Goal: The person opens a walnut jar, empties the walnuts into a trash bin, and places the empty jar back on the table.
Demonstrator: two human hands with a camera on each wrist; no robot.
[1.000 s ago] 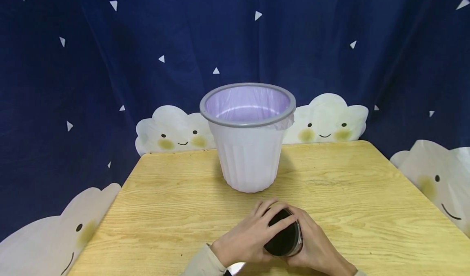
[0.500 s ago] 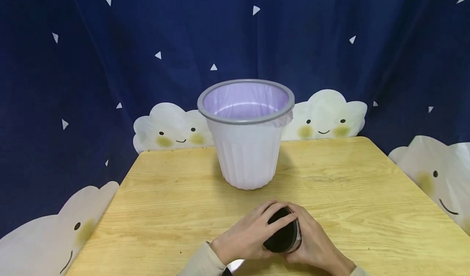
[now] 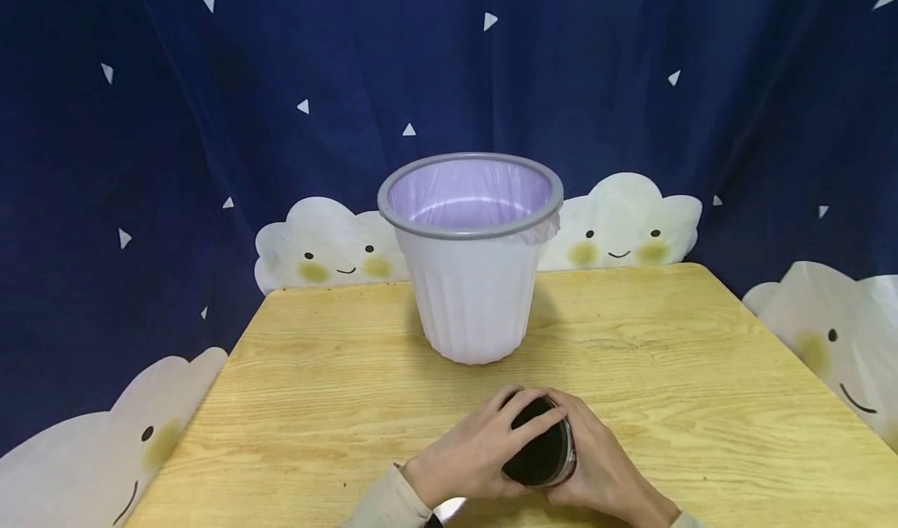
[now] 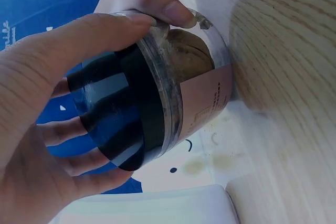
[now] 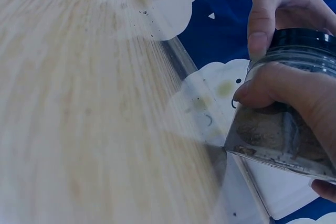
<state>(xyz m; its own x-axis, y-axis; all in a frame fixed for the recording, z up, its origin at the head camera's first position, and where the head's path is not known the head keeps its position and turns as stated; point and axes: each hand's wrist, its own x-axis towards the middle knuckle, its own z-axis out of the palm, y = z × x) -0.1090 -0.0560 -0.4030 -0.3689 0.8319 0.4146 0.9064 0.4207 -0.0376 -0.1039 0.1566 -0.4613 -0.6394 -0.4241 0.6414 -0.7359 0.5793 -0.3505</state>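
Both hands are on a clear jar (image 4: 173,103) low over the wooden table, near its front. My left hand (image 3: 473,450) grips the glossy black lid (image 3: 539,462) from above, fingers spread across it and the thumb on the near side. Around the clear body below, my right hand (image 3: 603,469) holds the jar; its thumb (image 5: 278,85) lies along the wall. Through the wall show brown, wrinkled contents (image 4: 189,56) like walnuts. A pink label (image 4: 206,100) with small print covers part of the side. In the head view the hands hide most of the body.
Beyond the hands, a white bin (image 3: 477,302) with a grey rim and a pale purple liner stands on the wooden table (image 3: 316,388). A dark blue curtain (image 3: 449,60) with triangles and smiling clouds hangs behind and at both sides.
The head view has shifted slightly, so the bin and table appear a little higher. Both hands keep their hold on the jar in nearly the same place.
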